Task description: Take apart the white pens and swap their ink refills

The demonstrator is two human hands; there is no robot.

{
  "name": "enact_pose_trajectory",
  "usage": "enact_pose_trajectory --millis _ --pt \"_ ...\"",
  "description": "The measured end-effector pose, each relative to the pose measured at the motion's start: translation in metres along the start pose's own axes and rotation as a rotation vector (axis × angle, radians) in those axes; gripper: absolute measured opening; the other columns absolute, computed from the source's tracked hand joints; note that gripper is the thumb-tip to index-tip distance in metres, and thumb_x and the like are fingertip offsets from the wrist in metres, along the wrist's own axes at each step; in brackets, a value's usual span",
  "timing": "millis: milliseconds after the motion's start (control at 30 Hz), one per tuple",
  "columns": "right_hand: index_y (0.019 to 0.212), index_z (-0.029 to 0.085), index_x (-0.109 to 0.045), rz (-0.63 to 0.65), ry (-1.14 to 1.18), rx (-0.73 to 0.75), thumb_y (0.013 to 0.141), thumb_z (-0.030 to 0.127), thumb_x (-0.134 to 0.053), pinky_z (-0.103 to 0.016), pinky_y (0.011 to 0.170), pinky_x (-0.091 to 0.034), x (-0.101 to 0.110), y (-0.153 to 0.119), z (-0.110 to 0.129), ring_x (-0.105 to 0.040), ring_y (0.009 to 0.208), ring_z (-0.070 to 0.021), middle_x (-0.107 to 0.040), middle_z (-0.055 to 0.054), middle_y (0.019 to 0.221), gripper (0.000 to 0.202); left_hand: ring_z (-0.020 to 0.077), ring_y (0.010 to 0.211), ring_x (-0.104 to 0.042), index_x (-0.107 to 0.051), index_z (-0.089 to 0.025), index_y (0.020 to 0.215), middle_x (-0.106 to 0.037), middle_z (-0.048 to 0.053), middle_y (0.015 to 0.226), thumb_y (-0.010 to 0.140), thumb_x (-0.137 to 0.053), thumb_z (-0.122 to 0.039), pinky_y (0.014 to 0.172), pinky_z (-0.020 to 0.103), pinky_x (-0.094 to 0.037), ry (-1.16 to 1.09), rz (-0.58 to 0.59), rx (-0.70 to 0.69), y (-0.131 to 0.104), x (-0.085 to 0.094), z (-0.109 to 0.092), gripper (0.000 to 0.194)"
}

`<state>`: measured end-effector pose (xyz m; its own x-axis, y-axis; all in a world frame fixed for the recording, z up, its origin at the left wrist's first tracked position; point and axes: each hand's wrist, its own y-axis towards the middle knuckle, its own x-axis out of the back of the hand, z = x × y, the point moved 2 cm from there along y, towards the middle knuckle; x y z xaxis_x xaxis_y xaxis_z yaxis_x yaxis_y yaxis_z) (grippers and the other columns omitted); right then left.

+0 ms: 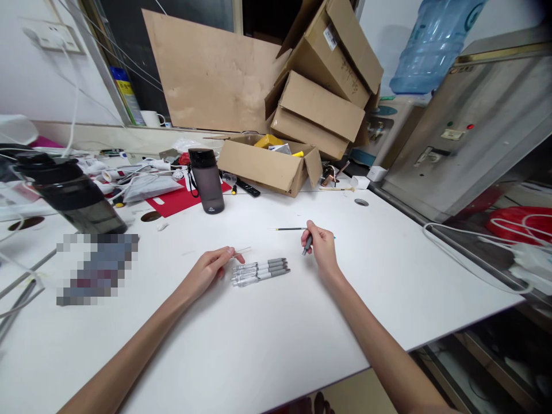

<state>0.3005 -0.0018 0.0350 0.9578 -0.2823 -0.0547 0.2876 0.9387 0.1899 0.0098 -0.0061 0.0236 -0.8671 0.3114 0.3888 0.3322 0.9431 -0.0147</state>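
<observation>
Refill [290,229], thin and dark, gripped with a grey pen part [307,245] in right hand's [322,244] curled fingers, inward of worktop's [267,333] near edge. Left hand's [213,263] fingers pinch a slender clear piece [244,250] beside grouped pens [261,272].

White desk [276,339] set against pale wall [26,86]; dark window [125,34] partly covered by brown board [207,75], cardboard boxes [323,86] stacked alongside, steel cabinet [483,115] placed at right, desktop evenly lit.
</observation>
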Motion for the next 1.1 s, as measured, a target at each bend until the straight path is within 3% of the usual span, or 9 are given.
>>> enact_pose_trajectory --millis 167,400,500,633,767,1100 --pt "0.064 0.018 -0.064 0.068 0.026 0.030 0.089 0.059 -0.061 -0.026 0.047 -0.037 -0.001 0.002 -0.002 -0.048 0.049 -0.0113 -0.060 -0.002 0.061 0.047 0.0153 0.054 -0.041 -0.074 -0.020 0.091 -0.049 -0.002 0.058 0.097 -0.045 -0.063 0.055 0.027 -0.026 0.008 0.003 0.002 0.000 0.001 0.000 0.053" --pt "0.081 0.020 -0.069 0.117 -0.006 0.088 0.087 0.055 -0.066 -0.025 0.052 -0.039 -0.001 0.005 -0.005 -0.053 0.058 -0.0117 -0.065 -0.002 0.077 0.036 0.0139 0.058 -0.046 -0.072 -0.021 0.094 -0.061 0.000 0.083 0.099 -0.046 -0.056 0.060 0.028 -0.036 0.034 0.000 -0.065 0.002 0.002 -0.001 0.044" --pt "0.088 0.020 -0.069 0.124 -0.022 0.118 0.086 0.054 -0.068 -0.025 0.054 -0.041 -0.001 0.005 -0.006 -0.053 0.059 -0.0122 -0.064 -0.001 0.075 0.034 0.0150 0.064 -0.051 -0.073 -0.021 0.097 -0.063 0.001 0.092 0.100 -0.046 -0.056 0.067 0.029 -0.042 0.032 -0.007 -0.093 0.005 0.002 0.004 0.044" --pt "0.095 0.020 -0.070 0.119 -0.029 0.131 0.085 0.050 -0.070 -0.025 0.056 -0.042 0.000 0.006 -0.008 -0.053 0.060 -0.0125 -0.063 -0.001 0.074 0.031 0.0170 0.069 -0.056 -0.074 -0.022 0.104 -0.061 0.001 0.089 0.100 -0.047 -0.055 0.075 0.030 -0.046 0.037 -0.030 -0.120 0.008 0.003 0.009 0.043" --pt "0.097 0.020 -0.071 0.116 -0.044 0.143 0.085 0.045 -0.070 -0.026 0.057 -0.043 0.000 0.006 -0.007 -0.053 0.061 -0.0127 -0.062 -0.001 0.075 0.027 0.0166 0.071 -0.059 -0.073 -0.025 0.116 -0.063 0.003 0.103 0.098 -0.051 -0.054 0.078 0.032 -0.050 0.046 -0.040 -0.129 0.008 0.004 0.010 0.041" --pt "0.095 0.020 -0.071 0.117 -0.023 0.111 0.084 0.047 -0.071 -0.025 0.056 -0.043 -0.003 0.002 -0.003 -0.052 0.061 -0.0127 -0.061 0.000 0.073 0.029 0.0161 0.070 -0.060 -0.067 -0.026 0.114 -0.065 0.003 0.102 0.094 -0.058 -0.051 0.071 0.031 -0.053 0.014 -0.103 -0.128 0.007 0.004 0.010 0.033"
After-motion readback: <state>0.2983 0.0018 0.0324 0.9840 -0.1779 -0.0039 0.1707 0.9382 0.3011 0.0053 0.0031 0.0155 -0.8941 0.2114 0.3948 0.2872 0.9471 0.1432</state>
